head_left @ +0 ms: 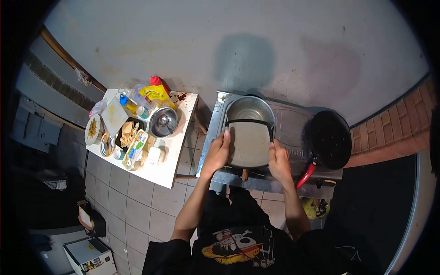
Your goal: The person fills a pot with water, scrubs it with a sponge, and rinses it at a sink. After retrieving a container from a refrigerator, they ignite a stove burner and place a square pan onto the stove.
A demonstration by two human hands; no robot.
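Both my hands hold a squarish tray (pixel 249 143) with a dark rim and a pale grey-beige face, above the front of the stove. My left hand (pixel 217 153) is closed on its left side, thumb along the edge. On the opposite edge my right hand (pixel 279 161) grips it the same way. Just behind the tray stands a round metal pot (pixel 250 106) on the left burner, its near side hidden by the tray. A black frying pan (pixel 331 137) with a red handle (pixel 306 175) rests on the stove's right side.
Left of the stove (pixel 293 121), a white table (pixel 170 170) bears a steel bowl (pixel 163 122), an egg carton (pixel 135 150), a white cutting board (pixel 114 116), a plate of food (pixel 93 129), bottles and a yellow bag (pixel 158 94). A wall rises behind; bricks (pixel 389 128) edge the right.
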